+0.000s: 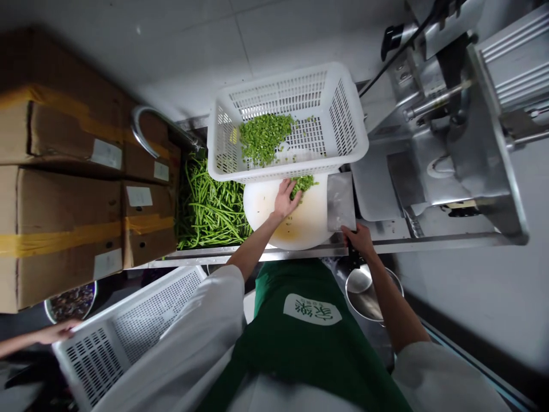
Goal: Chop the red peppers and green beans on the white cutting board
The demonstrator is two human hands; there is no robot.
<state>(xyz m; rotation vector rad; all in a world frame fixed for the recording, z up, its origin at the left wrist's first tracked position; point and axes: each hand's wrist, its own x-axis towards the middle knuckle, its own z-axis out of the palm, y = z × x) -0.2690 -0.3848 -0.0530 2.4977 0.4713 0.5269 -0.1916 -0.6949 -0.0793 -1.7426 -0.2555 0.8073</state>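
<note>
My left hand (286,200) lies with fingers spread on a round white cutting board (266,206), touching a small heap of chopped green beans (303,184). In my right hand (359,239) is the black handle of a cleaver (341,201), its broad blade flat over the board's right edge. Just behind the board stands a white plastic basket (287,171), with a pile of chopped green beans (265,137) in its left part. Left of the board, long whole green beans (212,206) fill the sink area.
Cardboard boxes (68,212) are stacked at the left, near a curved faucet (143,129). A metal slicing machine (467,131) stands at the right. Below the counter are a metal pot (373,292) and another white basket (146,309), held by another person's hand (58,331).
</note>
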